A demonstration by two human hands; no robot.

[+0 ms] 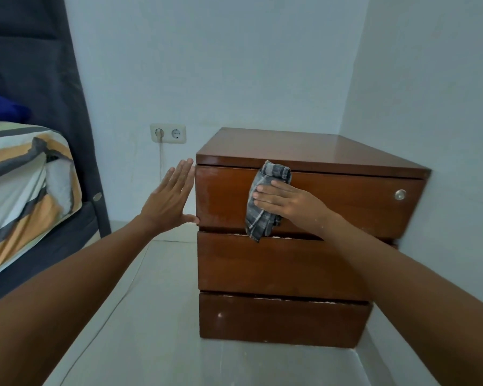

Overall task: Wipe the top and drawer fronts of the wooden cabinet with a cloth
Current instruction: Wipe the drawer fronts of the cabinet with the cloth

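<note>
Right hand (pixel 289 205) presses cloth (pixel 259 222), hanging vertically, against top drawer front (pixel 352 203).

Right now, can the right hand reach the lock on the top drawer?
Probably yes: the right hand presses the cloth on the same drawer front, and nothing stands between it and the lock.

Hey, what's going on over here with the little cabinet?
A person is wiping a wooden cabinet. Their right hand presses a grey checked cloth flat against the top drawer front, left of its middle. Their left hand lies open against the cabinet's left edge, seemingly steadying it.
</note>
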